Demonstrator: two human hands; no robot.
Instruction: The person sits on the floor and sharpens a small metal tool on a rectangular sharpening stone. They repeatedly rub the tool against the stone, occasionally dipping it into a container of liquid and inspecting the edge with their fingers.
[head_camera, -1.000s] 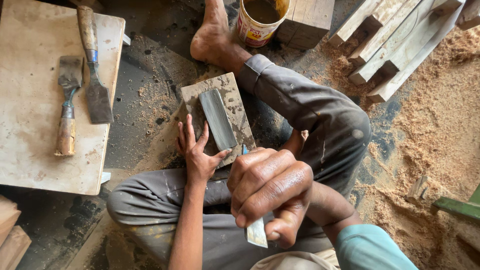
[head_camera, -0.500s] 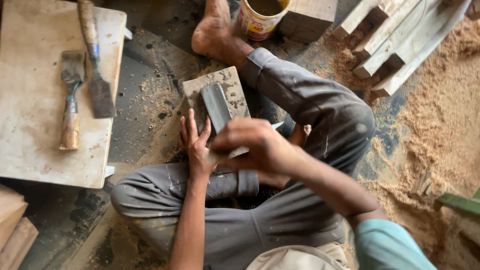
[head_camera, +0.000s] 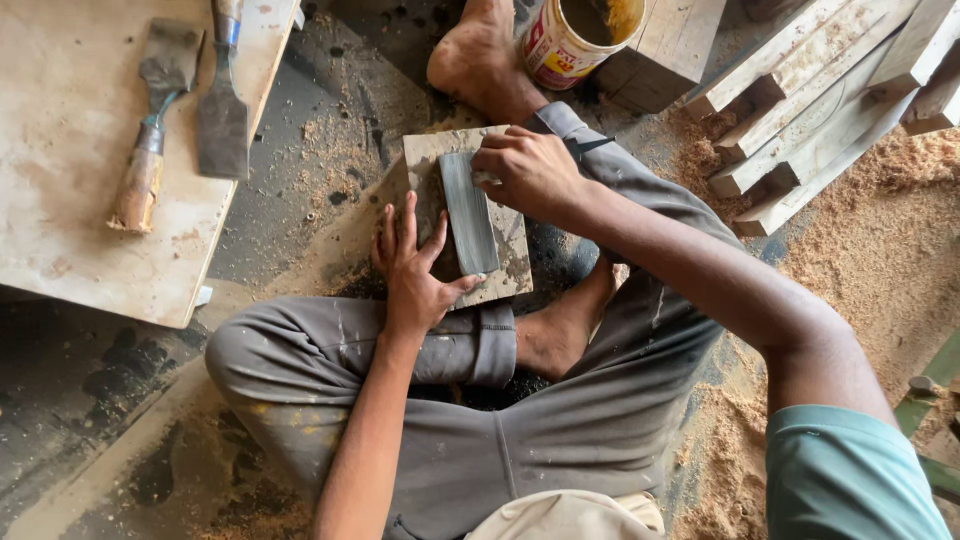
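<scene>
Sharpening stone (head_camera: 468, 212), a grey oblong block, lies along a small wooden board (head_camera: 510, 270) on the floor between the person's knees. It looks heavy, rigid and gritty, best steadied by its long edges. At its 8 o'clock the left hand (head_camera: 412, 272) spreads flat, fingers wide, bracing the board. At 1 o'clock the right hand (head_camera: 528, 170) is curled shut over the stone's top end; what it grips is hidden. Two chisels (head_camera: 180, 110) lie at 10 o'clock.
</scene>
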